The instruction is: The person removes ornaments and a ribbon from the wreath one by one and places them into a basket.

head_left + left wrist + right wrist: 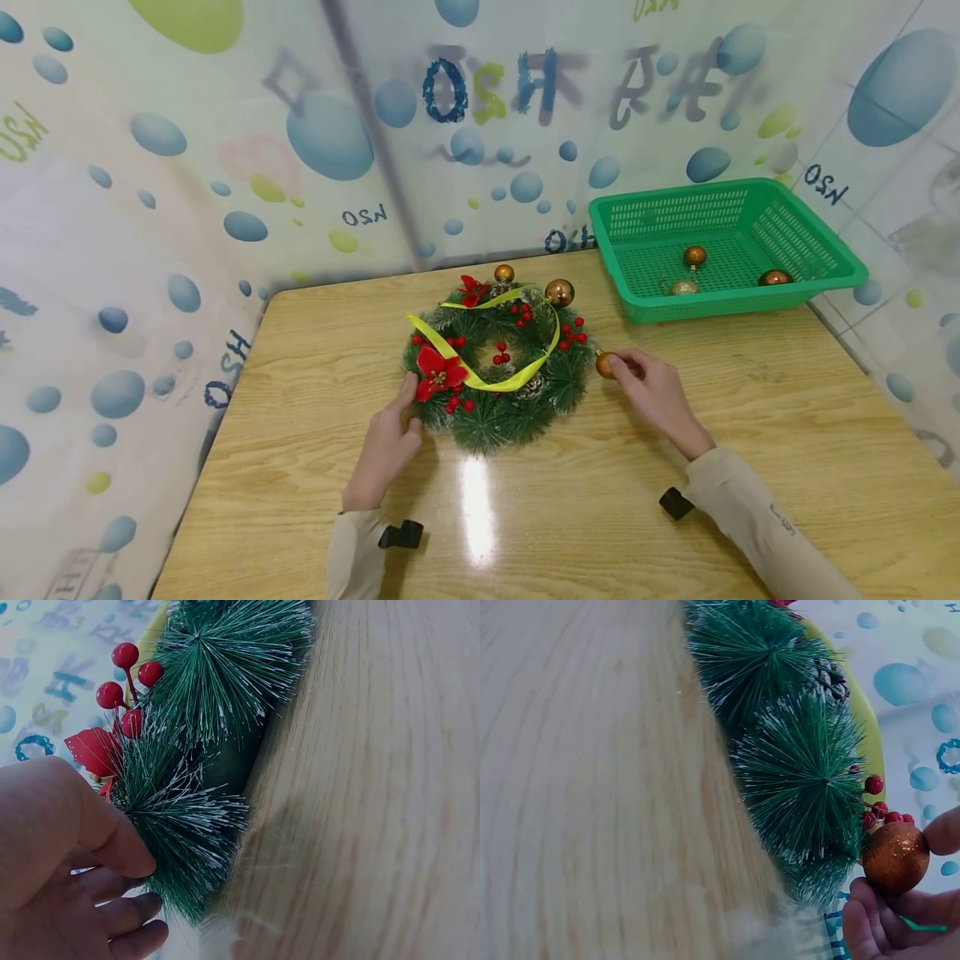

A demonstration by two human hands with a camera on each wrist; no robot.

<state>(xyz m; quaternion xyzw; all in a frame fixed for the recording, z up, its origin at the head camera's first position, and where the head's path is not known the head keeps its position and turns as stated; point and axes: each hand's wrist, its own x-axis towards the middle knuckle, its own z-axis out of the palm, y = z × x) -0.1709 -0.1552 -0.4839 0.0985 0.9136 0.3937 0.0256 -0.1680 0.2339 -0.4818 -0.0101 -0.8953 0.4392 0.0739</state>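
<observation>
A green Christmas wreath [480,433] lies on the table, dressed with red poinsettias [439,373], red berries, pine cones and a yellow ribbon [498,383]. Two baubles sit at its far side: a shiny copper one [559,292] and a smaller gold one [504,273]. My left hand [386,446] grips the wreath's left edge, thumb and fingers closing on the frosted needles [180,847]. Between thumb and fingertips, my right hand [658,398] pinches a glittery copper bauble [896,859] right at the wreath's right edge, beside some berries [874,784].
At the back right of the wooden table [300,467] stands a green plastic basket [735,308] with 3 baubles inside, one of them a brown bauble [695,255]. A patterned curtain-like wall covering [480,192] rises behind the table's far edge.
</observation>
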